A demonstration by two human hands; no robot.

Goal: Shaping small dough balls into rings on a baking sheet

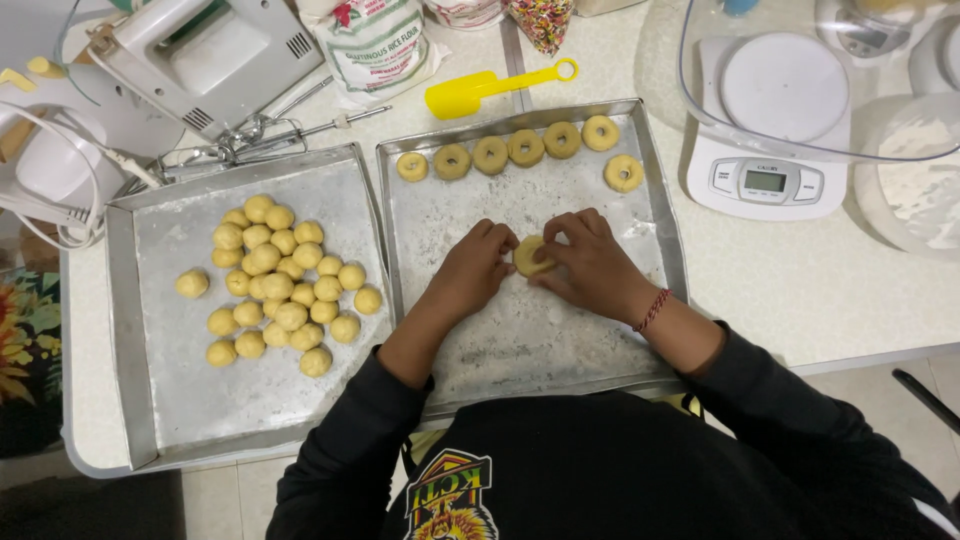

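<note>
At the counter's left end we see a white hand mixer lying on its side with its beaters near the back edge, out of the way of the trays. Just right of it sits the left tray, where about 25 yellow dough balls are bunched near its middle, likely kept together as a waiting supply. On the right tray, 7 ring-shaped dough pieces run along the back edge, spaced so they do not touch. Our left hand and right hand meet near this tray's middle around 1 dough piece; fingers of both hands are curled closed on it from either side, pinching it between them. The piece looks roundish and lies flat on the tray, so we cannot tell a long axis or heading. Behind the right tray lies a yellow scoop, handle pointing right. At the right back corner stands a white kitchen scale.
</note>
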